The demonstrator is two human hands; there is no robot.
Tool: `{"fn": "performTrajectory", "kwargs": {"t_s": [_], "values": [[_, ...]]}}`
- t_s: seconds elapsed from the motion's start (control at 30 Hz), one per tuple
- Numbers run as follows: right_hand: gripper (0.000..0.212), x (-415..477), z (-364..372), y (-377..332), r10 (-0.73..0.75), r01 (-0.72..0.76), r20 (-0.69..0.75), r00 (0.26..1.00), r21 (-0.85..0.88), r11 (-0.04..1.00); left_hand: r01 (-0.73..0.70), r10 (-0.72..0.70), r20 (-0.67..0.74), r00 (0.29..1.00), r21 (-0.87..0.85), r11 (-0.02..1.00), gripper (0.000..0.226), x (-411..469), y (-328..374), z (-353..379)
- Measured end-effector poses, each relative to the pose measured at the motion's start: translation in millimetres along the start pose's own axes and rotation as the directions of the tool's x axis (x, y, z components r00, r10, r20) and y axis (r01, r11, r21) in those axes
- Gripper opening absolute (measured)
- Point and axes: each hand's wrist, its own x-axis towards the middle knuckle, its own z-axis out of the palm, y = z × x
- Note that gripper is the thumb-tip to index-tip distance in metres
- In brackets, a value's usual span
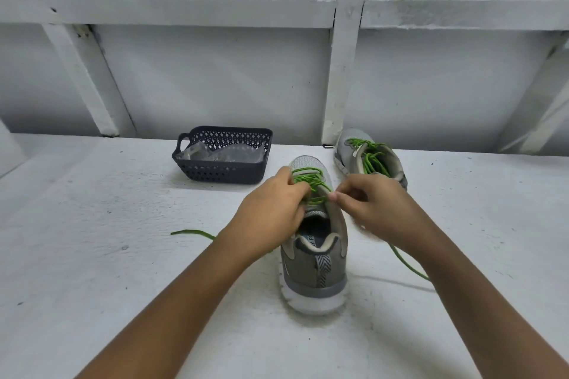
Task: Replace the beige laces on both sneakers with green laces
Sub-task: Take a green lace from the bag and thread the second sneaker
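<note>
Our near shoe point(314, 271) points away from us. Our left hand point(274, 204) holds its green lace point(315, 184) on the left side. Our right hand point(374, 204) pinches it on the right.

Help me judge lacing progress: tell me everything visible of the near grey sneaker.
The near grey mesh sneaker with a white sole stands upright on the white table, heel toward the camera. A green round lace crisscrosses its eyelets, ends trailing both sides. The left hand grips the lacing; the right hand pinches lace at its right edge.
</note>
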Motion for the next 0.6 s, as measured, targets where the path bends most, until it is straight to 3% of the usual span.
{"fn": "performTrajectory", "kwargs": {"t_s": [0.07, 0.13, 0.23, 0.33, 0.43, 0.6], "values": [[0.017, 1, -1, -2, 0.027, -0.028, 0.014, 1.0, 0.051, 0.998, -0.015, 0.015, 0.008, 1.0, -0.002, 1.0, 0.019, 4, -1, 0], [0.019, 0, -4, -4, 0.058, -0.066, 0.088, 0.994, 0.084, 0.994, 0.051, -0.041, 0.067, 0.997, -0.161, 0.986, 0.015, 9, -4, -2], [0.019, -3, -2, -7, 0.062, -0.059, 0.151, 0.987, -0.021, 0.998, 0.217, -0.122, 0.228, 0.966, -0.458, 0.862, 0.007, 14, -8, -6], [0.019, -5, 7, -12, 0.017, 0.009, 0.133, 0.991, -0.191, 0.982, 0.298, -0.135, 0.301, 0.944, -0.605, 0.738, 0.017, 12, -10, -7], [0.017, -3, 14, -16, -0.016, 0.043, 0.081, 0.997, -0.338, 0.94, 0.302, -0.126, 0.304, 0.944, -0.647, 0.7, 0.018, 10, -12, -7], [0.012, 8, 24, -14, -0.074, 0.052, -0.057, 0.996, -0.319, 0.946, 0.193, -0.063, 0.234, 0.97, -0.59, 0.784, 0.007, 6, -15, -6]]}}
